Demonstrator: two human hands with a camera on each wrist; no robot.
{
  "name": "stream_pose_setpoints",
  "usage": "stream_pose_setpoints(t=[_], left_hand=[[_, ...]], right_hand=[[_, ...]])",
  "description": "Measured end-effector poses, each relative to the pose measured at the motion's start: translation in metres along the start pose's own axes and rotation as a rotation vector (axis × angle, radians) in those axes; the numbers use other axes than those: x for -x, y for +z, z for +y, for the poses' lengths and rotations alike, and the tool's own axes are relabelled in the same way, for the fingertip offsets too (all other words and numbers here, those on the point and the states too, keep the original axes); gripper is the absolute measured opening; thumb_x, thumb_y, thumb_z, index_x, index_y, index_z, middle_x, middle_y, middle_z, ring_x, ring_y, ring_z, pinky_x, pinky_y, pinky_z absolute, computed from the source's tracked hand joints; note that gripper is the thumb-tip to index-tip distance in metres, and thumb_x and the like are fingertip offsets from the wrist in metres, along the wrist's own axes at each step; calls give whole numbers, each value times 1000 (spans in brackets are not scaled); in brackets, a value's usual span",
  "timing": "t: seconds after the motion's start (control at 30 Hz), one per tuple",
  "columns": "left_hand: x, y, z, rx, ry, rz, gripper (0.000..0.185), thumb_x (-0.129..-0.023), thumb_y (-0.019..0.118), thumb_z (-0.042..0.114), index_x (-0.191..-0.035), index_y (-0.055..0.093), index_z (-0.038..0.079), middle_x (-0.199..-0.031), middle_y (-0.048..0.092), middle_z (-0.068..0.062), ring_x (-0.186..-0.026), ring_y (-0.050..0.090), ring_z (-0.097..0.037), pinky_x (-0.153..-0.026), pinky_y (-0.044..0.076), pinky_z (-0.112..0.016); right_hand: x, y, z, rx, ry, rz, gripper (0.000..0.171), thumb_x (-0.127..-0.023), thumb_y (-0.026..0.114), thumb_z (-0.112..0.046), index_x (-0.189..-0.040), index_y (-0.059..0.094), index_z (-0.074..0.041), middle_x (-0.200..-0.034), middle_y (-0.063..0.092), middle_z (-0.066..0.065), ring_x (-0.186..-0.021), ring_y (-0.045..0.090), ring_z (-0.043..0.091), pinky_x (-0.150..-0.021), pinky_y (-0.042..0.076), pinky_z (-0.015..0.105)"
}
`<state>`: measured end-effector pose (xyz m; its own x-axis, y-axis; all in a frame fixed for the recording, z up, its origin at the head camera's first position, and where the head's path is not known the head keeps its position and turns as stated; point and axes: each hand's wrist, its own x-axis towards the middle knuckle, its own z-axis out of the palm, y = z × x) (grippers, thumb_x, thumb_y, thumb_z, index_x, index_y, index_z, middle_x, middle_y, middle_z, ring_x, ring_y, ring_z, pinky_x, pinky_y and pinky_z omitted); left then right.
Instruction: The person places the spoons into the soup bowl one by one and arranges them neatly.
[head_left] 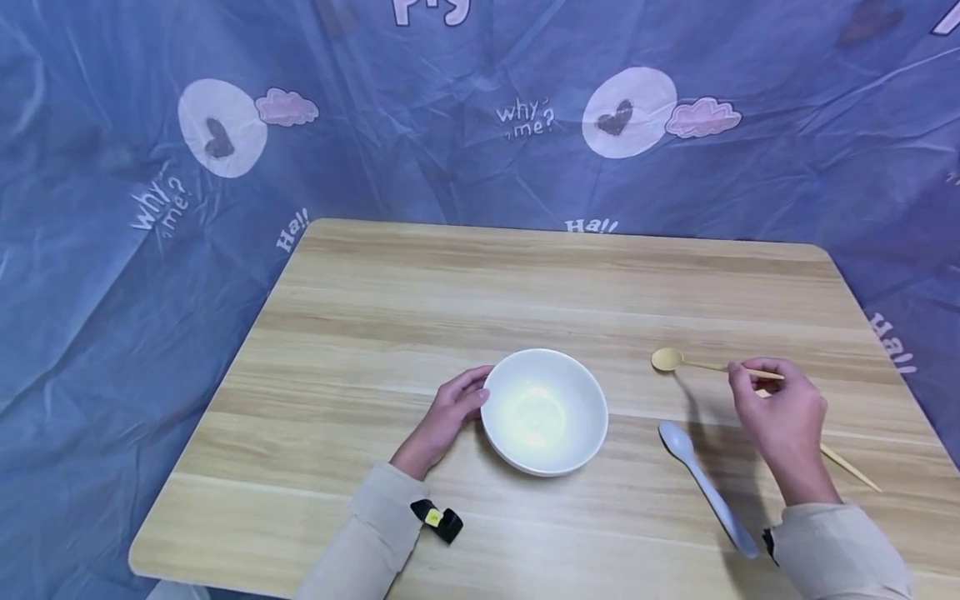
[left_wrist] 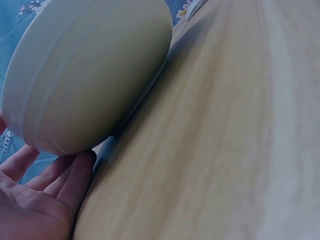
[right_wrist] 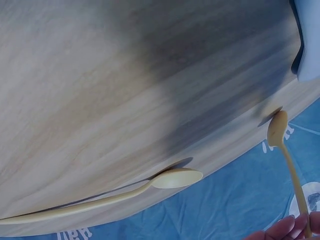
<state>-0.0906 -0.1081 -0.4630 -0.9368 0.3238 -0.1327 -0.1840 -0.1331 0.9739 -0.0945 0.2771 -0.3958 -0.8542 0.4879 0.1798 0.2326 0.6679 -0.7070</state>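
Note:
A white bowl [head_left: 543,412] stands on the table. My left hand [head_left: 448,417] holds its left side, thumb at the rim; in the left wrist view the fingers [left_wrist: 75,175] touch the bowl's outer wall [left_wrist: 95,75]. My right hand [head_left: 783,408] pinches a thin yellow spoon [head_left: 667,360] by its handle, the head pointing left above the table. In the right wrist view this held spoon [right_wrist: 278,129] appears at the right. A second yellow spoon [right_wrist: 177,178] lies on the table; in the head view its handle [head_left: 851,467] shows beyond my right wrist, the rest mostly hidden.
A grey-blue spoon [head_left: 708,487] lies between the bowl and my right forearm. The wooden table [head_left: 375,292] has rounded corners, and a blue printed cloth [head_left: 420,167] hangs behind it. Part of a pale blue object [right_wrist: 310,40] enters the right wrist view.

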Motion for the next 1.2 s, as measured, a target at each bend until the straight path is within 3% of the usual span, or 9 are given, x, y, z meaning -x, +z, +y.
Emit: stream_pose_setpoints(t=[0.27, 0.43, 0.77, 1.2], left_hand=[[1, 0, 1, 11, -3, 5, 48, -95, 50, 16, -139, 40, -2, -140, 45, -22, -124, 50, -26, -92, 50, -30], [1, 0, 0, 15, 0, 7, 48, -95, 50, 15, -138, 41, -2, -139, 46, -22, -122, 52, -23, -91, 50, -27], [0, -1, -3, 30, 1, 7, 48, -94, 50, 14, -137, 41, -3, -138, 47, -24, -115, 55, -16, -88, 51, -25], [0, 0, -1, 41, 13, 4, 47, -94, 49, 13, -137, 41, -4, -137, 47, -25, -114, 56, -14, -88, 51, -25]], right_hand=[[3, 2, 0, -57, -3, 28, 7, -82, 66, -22, -76, 62, -22, -60, 45, -33, -59, 45, -15, -53, 35, 6], [4, 2, -1, -90, -50, 61, 9, -82, 65, -19, -80, 66, -11, -56, 45, -34, -57, 45, -14, -55, 35, 6], [8, 3, -4, -144, -108, 101, 14, -82, 64, -17, -82, 68, -4, -60, 47, -37, -59, 46, -16, -59, 35, 3], [10, 3, -8, -178, -142, 108, 5, -82, 66, -16, -80, 68, -11, -62, 50, -36, -60, 48, -15, -60, 37, 5]])
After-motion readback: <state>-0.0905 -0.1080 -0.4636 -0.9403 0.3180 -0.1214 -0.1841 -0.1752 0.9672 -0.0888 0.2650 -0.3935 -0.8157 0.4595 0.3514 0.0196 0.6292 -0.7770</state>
